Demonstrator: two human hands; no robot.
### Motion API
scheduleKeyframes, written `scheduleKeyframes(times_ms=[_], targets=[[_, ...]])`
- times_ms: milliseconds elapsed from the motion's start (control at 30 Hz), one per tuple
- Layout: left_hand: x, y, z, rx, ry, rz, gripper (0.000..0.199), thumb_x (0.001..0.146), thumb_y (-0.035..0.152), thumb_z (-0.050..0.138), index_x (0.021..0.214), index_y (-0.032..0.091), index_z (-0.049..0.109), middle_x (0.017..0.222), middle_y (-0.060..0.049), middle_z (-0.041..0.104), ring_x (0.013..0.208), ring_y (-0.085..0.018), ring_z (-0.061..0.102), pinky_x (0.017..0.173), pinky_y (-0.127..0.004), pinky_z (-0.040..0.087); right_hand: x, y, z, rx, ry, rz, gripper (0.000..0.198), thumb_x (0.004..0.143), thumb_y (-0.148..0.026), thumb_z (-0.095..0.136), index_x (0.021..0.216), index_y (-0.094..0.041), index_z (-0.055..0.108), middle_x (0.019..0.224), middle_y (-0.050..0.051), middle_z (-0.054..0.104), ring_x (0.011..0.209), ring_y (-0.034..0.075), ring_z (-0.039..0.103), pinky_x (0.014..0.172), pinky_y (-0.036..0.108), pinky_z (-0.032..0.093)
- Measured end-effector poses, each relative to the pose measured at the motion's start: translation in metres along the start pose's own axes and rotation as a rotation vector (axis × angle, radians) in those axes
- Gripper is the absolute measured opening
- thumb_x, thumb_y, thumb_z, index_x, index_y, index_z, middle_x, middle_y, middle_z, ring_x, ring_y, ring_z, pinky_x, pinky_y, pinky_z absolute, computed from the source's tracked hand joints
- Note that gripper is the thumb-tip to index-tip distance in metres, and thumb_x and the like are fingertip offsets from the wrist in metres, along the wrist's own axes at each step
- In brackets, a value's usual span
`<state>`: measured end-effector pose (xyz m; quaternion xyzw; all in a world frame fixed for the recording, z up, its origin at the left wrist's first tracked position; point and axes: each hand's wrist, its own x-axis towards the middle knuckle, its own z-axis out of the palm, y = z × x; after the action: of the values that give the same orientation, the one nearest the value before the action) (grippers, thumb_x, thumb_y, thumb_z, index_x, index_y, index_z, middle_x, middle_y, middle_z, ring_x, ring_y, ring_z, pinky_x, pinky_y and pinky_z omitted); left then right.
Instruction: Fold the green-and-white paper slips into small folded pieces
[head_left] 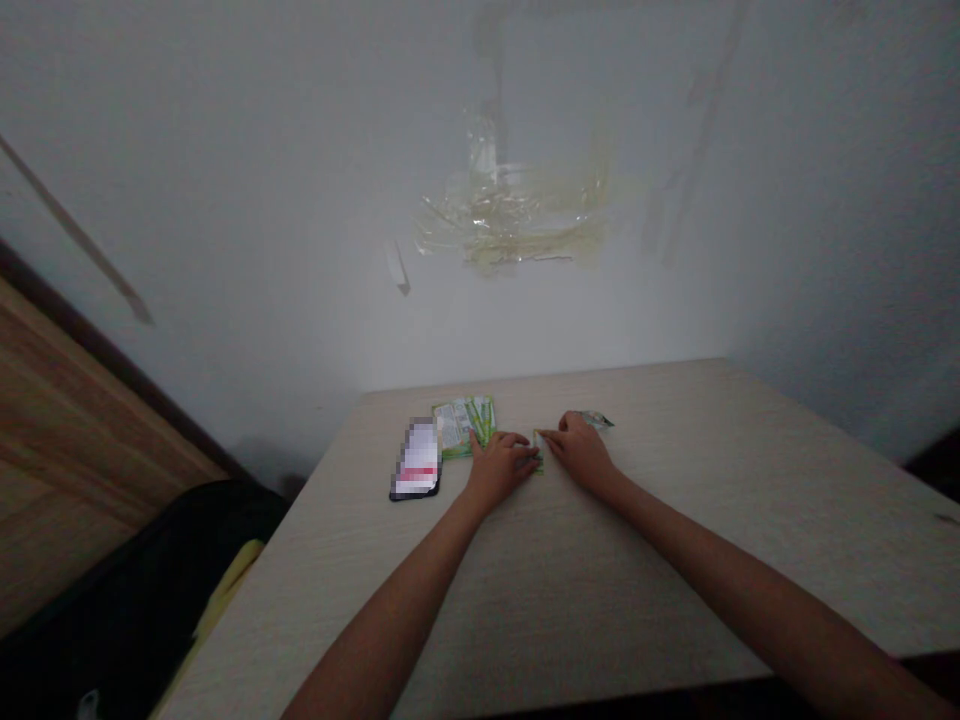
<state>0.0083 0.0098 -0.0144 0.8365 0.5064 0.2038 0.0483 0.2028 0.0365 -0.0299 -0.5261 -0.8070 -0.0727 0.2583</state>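
Observation:
A small green-and-white printed piece [538, 450], paper-like, lies on the table between my hands, mostly covered by fingers. My left hand [499, 465] rests at its left edge, fingers stretched toward it and thumb apart. From the other side my right hand [581, 448] has its fingertips pressed together at the top of the piece. A larger green-and-white printed sheet or packet [454, 422] lies partly behind my left hand. Beyond my right hand sits a small crumpled packet [598, 418], green and silvery, partly hidden.
A phone [418, 462] with a lit, blurred screen lies left of the printed sheet. The pale wooden table [637, 620] meets a wall [300, 250] with peeling clear tape [517, 215]. Below the table's left edge are a black bag [150, 590] and something yellow [225, 595].

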Motion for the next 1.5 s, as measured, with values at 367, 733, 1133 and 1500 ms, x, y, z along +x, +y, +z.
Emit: scheduleKeyframes(times_ms=[367,733,1133,1500], targets=[[0.001,-0.001,-0.001,0.017,-0.031,-0.005,0.025,0.088,0.043,0.059,0.111,0.040,0.067,0.122,0.000,0.063,0.120,-0.025,0.049,0.107,-0.073,-0.002,-0.001,-0.002,-0.001,-0.021,0.008,0.017,0.024,0.092,-0.027,0.055,0.110,-0.028,0.071,0.092,0.010,0.055,0.087,0.022,0.049,0.075,0.032,0.038],[-0.001,0.000,0.000,0.007,-0.007,0.011,0.025,0.088,0.042,0.059,0.111,0.040,0.067,0.121,0.001,0.063,0.120,-0.025,0.049,0.108,-0.072,-0.003,-0.001,0.003,0.001,0.054,0.039,0.018,0.024,0.092,-0.030,0.055,0.110,-0.028,0.071,0.097,0.011,0.056,0.093,0.023,0.050,0.081,0.034,0.040],[-0.002,0.003,-0.002,0.029,-0.015,-0.005,0.026,0.088,0.043,0.057,0.112,0.039,0.067,0.122,0.000,0.063,0.120,-0.026,0.050,0.109,-0.071,0.000,-0.005,0.008,0.002,0.267,0.031,-0.119,0.018,0.087,-0.023,0.059,0.093,-0.022,0.075,0.104,0.010,0.061,0.096,0.020,0.057,0.086,0.034,0.046],[-0.003,0.001,0.001,0.003,0.025,-0.001,0.024,0.088,0.044,0.057,0.110,0.041,0.066,0.120,0.002,0.065,0.117,-0.025,0.051,0.104,-0.075,-0.009,-0.008,0.003,-0.012,0.405,-0.037,-0.168,0.015,0.080,-0.013,0.061,0.083,-0.018,0.075,0.096,0.008,0.061,0.094,0.019,0.056,0.089,0.033,0.045]])
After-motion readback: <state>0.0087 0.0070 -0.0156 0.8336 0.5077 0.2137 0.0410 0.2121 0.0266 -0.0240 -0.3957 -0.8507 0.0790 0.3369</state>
